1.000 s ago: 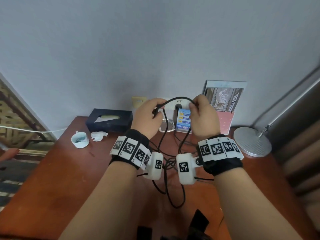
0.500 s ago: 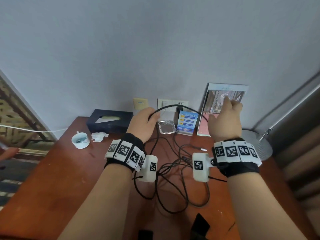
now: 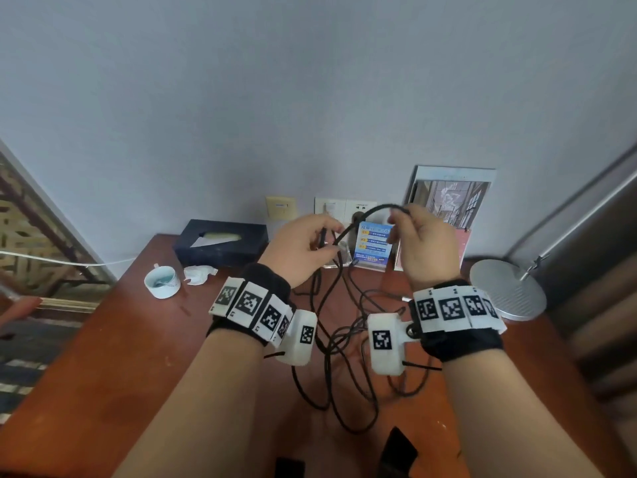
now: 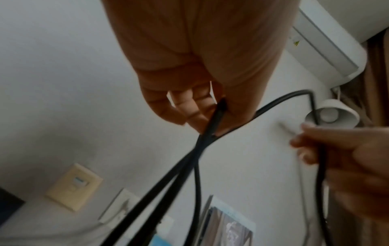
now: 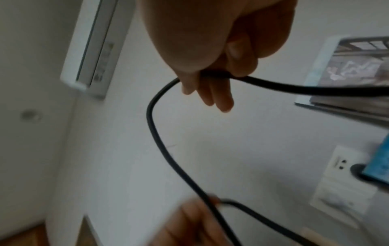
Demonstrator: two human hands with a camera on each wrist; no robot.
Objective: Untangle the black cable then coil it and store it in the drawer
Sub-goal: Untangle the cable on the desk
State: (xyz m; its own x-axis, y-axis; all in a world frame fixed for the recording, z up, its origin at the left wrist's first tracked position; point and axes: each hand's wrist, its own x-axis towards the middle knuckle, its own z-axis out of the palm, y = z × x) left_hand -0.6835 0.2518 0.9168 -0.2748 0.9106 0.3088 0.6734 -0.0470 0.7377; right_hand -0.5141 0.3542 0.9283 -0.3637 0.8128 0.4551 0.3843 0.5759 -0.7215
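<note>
2 hands up over brown table point(image 3: 103, 357), grey wall behind. Black cable point(image 3: 365, 215) arcs between hands, long way running left to right. Left hand point(image 3: 300, 250) pinches a few strands together. Right hand point(image 3: 427, 243) curls round cable top. Tangled rest hangs below both wrists onto table. Left hand nearer tangle. Drawer not seen.
</note>
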